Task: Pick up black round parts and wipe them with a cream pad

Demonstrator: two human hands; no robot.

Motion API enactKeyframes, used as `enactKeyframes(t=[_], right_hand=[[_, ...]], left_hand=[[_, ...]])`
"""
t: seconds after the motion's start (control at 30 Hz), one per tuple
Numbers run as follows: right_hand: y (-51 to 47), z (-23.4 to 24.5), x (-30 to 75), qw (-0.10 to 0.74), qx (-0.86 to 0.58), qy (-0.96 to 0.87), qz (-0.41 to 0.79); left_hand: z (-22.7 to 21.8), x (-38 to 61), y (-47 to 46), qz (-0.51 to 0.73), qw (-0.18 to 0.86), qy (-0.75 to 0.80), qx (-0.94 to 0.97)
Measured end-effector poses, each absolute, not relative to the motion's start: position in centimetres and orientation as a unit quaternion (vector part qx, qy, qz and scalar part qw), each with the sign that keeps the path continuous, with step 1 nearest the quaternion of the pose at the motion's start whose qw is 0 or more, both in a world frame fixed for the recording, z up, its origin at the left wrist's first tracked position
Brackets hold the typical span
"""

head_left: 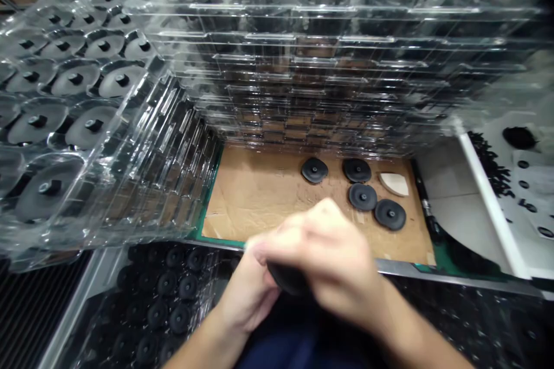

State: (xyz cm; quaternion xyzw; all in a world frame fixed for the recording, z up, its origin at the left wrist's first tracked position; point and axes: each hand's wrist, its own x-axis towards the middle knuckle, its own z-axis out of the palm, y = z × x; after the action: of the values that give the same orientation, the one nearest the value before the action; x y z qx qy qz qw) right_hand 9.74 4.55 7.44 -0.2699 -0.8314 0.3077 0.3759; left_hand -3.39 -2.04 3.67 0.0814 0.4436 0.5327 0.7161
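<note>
Close to my body, my left hand (249, 285) and my right hand (331, 248) meet around a black rounded disc (289, 278). Only part of this disc shows; fingers cover the rest. Both hands are closed and slightly blurred. Beyond them, on the brown cardboard sheet (246, 196), lie several similar black discs (362, 197), each with a small stud in its middle. A cream-coloured, curved wedge (393, 184) rests beside them on the right.
Tall stacks of clear plastic trays rise at the back (298, 69) and left (168, 144), their pockets holding dark discs. Below the table edge is another tray of black discs (167, 300). A white bin (489, 196) with small black parts stands at right.
</note>
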Motion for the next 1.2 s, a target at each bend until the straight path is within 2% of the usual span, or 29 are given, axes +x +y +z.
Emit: enactKeyframes(t=[0.13,0.23,0.33,0.4,0.5,0.57,0.6,0.67,0.77,0.87,0.93,1.0,1.07,1.13,1.2], right_hand=[[5.3,2.7,11.3,0.292,-0.487,-0.727,0.385],[3.4,-1.2,11.8,0.270,-0.483,-0.733,0.396],[1.7,-2.6,11.9,0.269,-0.487,-0.733,0.391],[1.8,-1.4,11.9,0.283,-0.510,-0.717,0.382],[2.4,3.1,11.4,0.346,-0.540,-0.689,0.338],[2.5,6.1,10.6,0.413,-0.486,-0.714,0.288],[2.4,7.3,10.1,0.417,-0.435,-0.746,0.283],[2.1,8.8,9.4,0.377,-0.356,-0.796,0.314],[2.2,9.1,8.8,0.290,-0.342,-0.816,0.365],[2.4,8.8,8.6,0.335,-0.375,-0.812,0.295],[2.3,8.7,9.0,0.363,-0.349,-0.812,0.295],[1.9,8.9,9.9,0.339,-0.311,-0.820,0.341],[1.5,9.2,11.0,0.299,-0.334,-0.822,0.351],[1.6,9.5,11.7,0.272,-0.389,-0.831,0.290],[2.3,9.4,11.8,0.278,-0.385,-0.852,0.221]], left_hand=[[3.3,-3.9,-2.0,0.552,0.726,0.409,0.039],[3.3,-4.3,-1.9,0.564,0.716,0.410,0.019],[3.5,-4.4,-1.7,0.562,0.720,0.407,0.015],[3.6,-4.3,-1.6,0.555,0.720,0.416,0.019],[3.7,-3.9,-1.5,0.553,0.717,0.424,0.032],[3.6,-3.8,-1.6,0.551,0.722,0.416,0.045],[3.5,-3.8,-1.6,0.550,0.726,0.409,0.052],[3.4,-4.0,-1.7,0.551,0.730,0.401,0.060],[3.6,-4.0,-1.8,0.560,0.717,0.411,0.058],[4.2,-3.6,-1.7,0.547,0.731,0.404,0.063],[4.6,-3.5,-1.7,0.543,0.738,0.395,0.063],[4.7,-3.7,-1.7,0.550,0.739,0.383,0.060],[4.5,-4.0,-1.6,0.553,0.744,0.371,0.058],[4.2,-4.0,-1.6,0.551,0.748,0.368,0.047],[4.0,-3.8,-1.7,0.544,0.753,0.368,0.037]])
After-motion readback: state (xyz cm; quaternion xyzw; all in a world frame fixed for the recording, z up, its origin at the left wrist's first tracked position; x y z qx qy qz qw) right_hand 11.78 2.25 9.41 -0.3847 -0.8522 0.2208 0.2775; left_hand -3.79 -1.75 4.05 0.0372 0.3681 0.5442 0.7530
